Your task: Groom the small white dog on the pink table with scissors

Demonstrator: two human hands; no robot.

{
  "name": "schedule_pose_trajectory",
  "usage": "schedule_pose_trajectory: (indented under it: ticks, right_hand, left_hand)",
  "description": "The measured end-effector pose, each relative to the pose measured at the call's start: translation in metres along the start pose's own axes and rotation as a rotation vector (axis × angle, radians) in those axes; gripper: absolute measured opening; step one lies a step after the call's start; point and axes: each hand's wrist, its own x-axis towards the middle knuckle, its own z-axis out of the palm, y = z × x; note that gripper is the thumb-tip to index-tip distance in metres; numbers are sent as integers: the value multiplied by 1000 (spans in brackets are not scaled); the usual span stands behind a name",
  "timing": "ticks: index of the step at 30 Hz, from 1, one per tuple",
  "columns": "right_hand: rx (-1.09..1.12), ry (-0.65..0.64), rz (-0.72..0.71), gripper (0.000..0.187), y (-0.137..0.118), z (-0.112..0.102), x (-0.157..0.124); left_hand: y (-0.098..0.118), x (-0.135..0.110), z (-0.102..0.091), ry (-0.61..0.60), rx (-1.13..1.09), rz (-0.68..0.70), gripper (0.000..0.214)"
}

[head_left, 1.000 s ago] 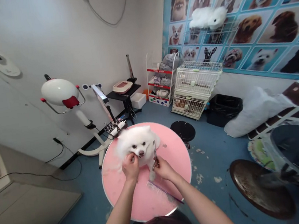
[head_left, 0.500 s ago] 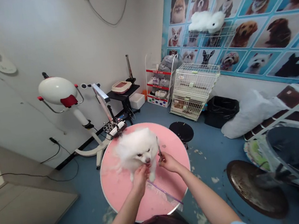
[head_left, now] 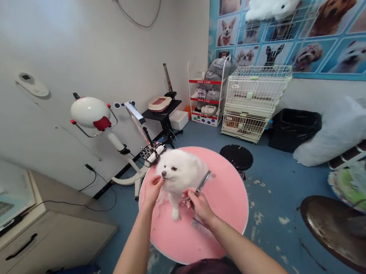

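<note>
A fluffy white dog point(head_left: 182, 168) is on the round pink grooming table point(head_left: 180, 245), its head turned to the left side of the view. My left hand point(head_left: 152, 190) is at its muzzle, with the fingers closed at the chin. In my right hand point(head_left: 198, 204) is a pair of scissors point(head_left: 203, 182), held close to the dog's chest. The blades slant up to the right, away from the coat. Below my right hand a comb point(head_left: 200, 227) lies on the table, partly hidden by that hand and wrist.
A white stand dryer point(head_left: 90, 111) and a tool holder point(head_left: 153, 154) stand beyond the table's left side. Behind are a shelf rack point(head_left: 210, 102) and stacked wire cages point(head_left: 252, 101). A black round stool point(head_left: 236, 157) is close to the table's right edge.
The dog's head has turned to the left, and my left hand has moved left with its muzzle. The scissors have swung from upright to a slant, and my right hand now partly covers the comb.
</note>
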Motion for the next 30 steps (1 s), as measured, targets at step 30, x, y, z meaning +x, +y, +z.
schedule_pose_trajectory:
  ticks: [30]
  right_hand:
    - [566, 432, 66, 52, 130, 205, 17]
  left_hand:
    - [93, 90, 49, -1197, 813, 1373, 33]
